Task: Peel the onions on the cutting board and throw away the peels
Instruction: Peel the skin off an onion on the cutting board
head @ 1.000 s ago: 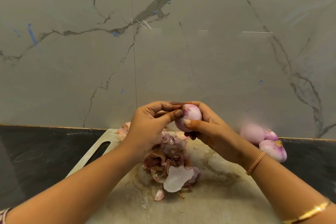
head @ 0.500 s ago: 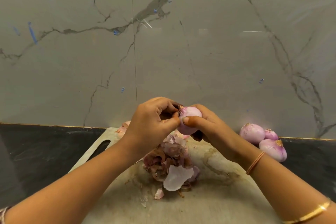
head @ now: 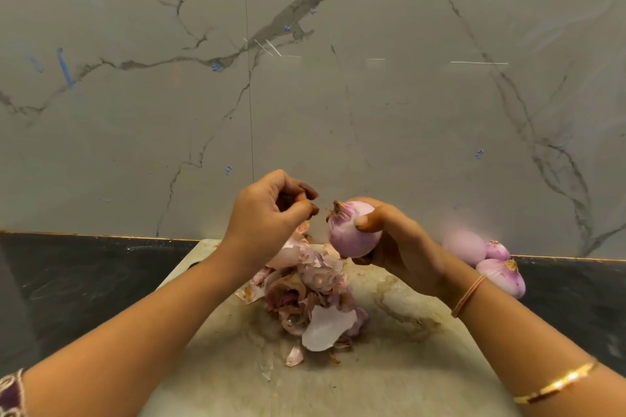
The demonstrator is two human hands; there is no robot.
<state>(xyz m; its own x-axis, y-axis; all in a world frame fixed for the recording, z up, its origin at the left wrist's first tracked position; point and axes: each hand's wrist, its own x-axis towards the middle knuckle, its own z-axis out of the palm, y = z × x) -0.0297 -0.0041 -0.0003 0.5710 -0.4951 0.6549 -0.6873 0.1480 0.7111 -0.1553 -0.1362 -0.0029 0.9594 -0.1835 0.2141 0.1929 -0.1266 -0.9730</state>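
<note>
My right hand (head: 399, 247) grips a pale purple onion (head: 349, 230) above the back of the cutting board (head: 389, 376), thumb on its side and the root tuft pointing left. A short gap to the left, my left hand (head: 267, 217) hovers with fingers curled and fingertips pressed together; I cannot tell whether a scrap of peel is pinched there. A heap of peels (head: 311, 294) lies on the middle of the board under both hands, with one large white piece at its front.
Three peeled onions (head: 487, 264) sit on the dark counter (head: 84, 284) beside the board's right edge, against the marble wall (head: 305, 78). Small peel scraps lie on the board in front of the heap.
My left hand has come off the onion and moved left and up, opening a gap. My right hand has turned the onion so its root end faces left.
</note>
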